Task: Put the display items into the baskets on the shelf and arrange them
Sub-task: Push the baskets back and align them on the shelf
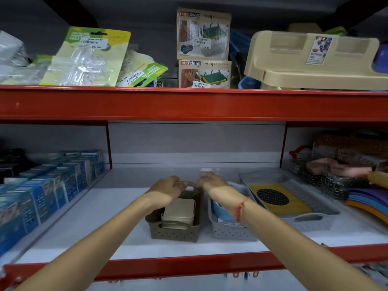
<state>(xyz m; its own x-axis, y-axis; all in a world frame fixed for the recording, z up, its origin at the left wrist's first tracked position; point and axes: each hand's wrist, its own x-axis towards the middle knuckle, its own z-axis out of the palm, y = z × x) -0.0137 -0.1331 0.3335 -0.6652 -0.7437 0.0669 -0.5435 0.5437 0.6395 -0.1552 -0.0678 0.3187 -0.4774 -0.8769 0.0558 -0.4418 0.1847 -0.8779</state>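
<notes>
A small brown perforated basket (174, 233) sits mid-shelf and holds beige square lidded items (179, 211). Both hands reach to its far rim: my left hand (167, 189) curls over the back left edge and my right hand (211, 181) grips the back right edge by the handle cut-out. Right beside it stands a grey perforated basket (231, 232) with a blue item (222, 213) inside, partly hidden by my right forearm. A larger grey tray basket (312, 206) further right carries a yellow pad with a black oval (275, 198).
Blue boxes (48, 185) line the shelf's left section behind a clear divider. A wire basket (327, 181) and coloured flat items (369, 198) crowd the right. The red upper shelf beam (189, 103) hangs overhead, with packets, soap dispenser boxes and a beige tray above.
</notes>
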